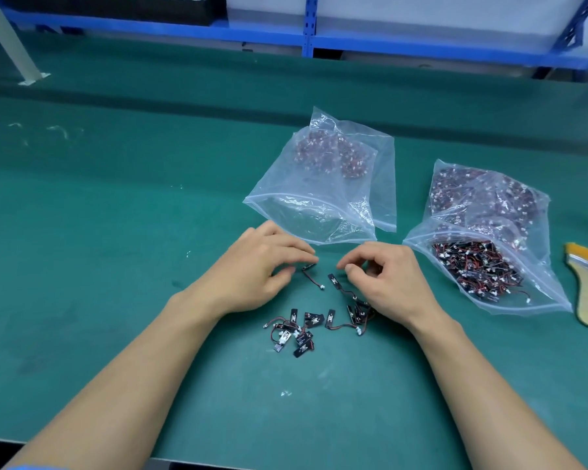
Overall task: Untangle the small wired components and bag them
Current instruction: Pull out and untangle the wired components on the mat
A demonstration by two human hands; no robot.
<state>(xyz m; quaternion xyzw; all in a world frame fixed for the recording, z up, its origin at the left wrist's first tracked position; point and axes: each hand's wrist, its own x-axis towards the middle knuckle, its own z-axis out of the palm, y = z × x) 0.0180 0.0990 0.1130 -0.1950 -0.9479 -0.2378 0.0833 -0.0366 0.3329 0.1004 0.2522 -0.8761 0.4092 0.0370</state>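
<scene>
Sorting at an early stage. A full bag [489, 266] of tangled parts awaits; a second bag [323, 198], its mouth toward the hands, holds a few parts at its far end. A loose cluster [311, 329] lies on the surface [116, 232] between the wrists. The left hand [269, 262] pinches one freed component [309, 267]. The right hand [387, 276] curls just beside another; whether it grips anything cannot be told.

Bare forearms [133, 368], a blue sleeve [28, 467] edging the left.

My left hand [269, 262] pinches one wired component [310, 267] over the green worktop [116, 232]. My right hand [391, 276], fingers curled, sits just beside a second component [333, 280]. Loose components [311, 320] lie between my wrists.
</scene>
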